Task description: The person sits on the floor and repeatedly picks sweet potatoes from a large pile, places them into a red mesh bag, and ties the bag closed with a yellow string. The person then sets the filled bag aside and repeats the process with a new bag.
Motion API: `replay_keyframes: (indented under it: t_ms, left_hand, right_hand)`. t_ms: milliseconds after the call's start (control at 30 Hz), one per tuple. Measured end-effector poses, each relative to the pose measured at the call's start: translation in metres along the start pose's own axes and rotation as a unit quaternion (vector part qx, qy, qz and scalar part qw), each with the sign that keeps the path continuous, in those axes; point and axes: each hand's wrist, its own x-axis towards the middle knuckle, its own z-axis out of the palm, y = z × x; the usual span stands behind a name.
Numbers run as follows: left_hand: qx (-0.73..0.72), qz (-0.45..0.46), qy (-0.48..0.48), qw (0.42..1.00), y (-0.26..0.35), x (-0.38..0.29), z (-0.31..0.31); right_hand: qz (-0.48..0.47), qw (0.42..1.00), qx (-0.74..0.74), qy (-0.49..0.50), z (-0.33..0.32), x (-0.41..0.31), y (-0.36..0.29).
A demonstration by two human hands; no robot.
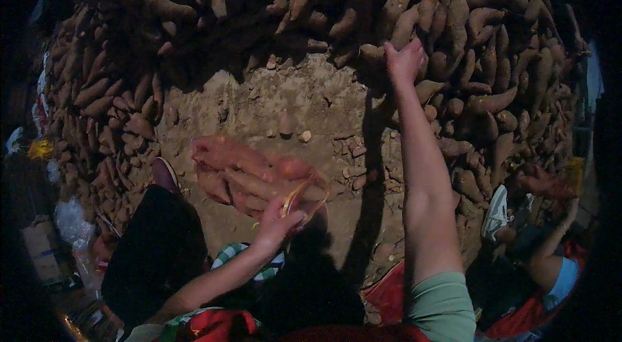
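My left hand grips the rim of a red mesh bag at its yellow drawstring. The bag lies on its side on the ground, its mouth towards me, with several sweet potatoes inside. My right hand reaches out to the heap at the upper right, its fingers on a long sweet potato. A smaller sweet potato lies just left of that hand. The undersides of my right fingers are hidden.
Sweet potatoes are heaped in an arc ahead and on both sides. Bare soil with broken pieces lies between. A co-worker's arm and white shoe are at the lower right, near another mesh bag. Clear plastic lies left.
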Motion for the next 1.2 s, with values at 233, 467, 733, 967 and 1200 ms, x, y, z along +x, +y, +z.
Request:
replay_keyframes:
  t_ms: [233,467,733,967,1200]
  left_hand:
    - [0.105,0.032,0.008,0.994,-0.002,0.014,-0.019]
    - [-0.026,-0.038,-0.012,0.999,-0.008,0.017,-0.015]
    - [-0.001,0.008,-0.003,1.000,-0.006,0.007,0.003]
    - [0.003,0.039,-0.011,0.999,-0.001,0.010,0.011]
    - [0.057,0.049,-0.008,0.997,-0.006,0.017,0.007]
  right_hand:
    - [0.257,0.797,0.487,-0.247,-0.054,-0.063,0.036]
    - [0.418,0.653,0.530,-0.344,-0.154,-0.281,0.112]
    - [0.432,0.571,0.552,-0.427,-0.156,-0.338,0.068]
    - [0.422,0.566,0.544,-0.453,-0.134,-0.332,0.057]
    - [0.349,0.583,0.517,-0.520,-0.104,-0.315,0.019]
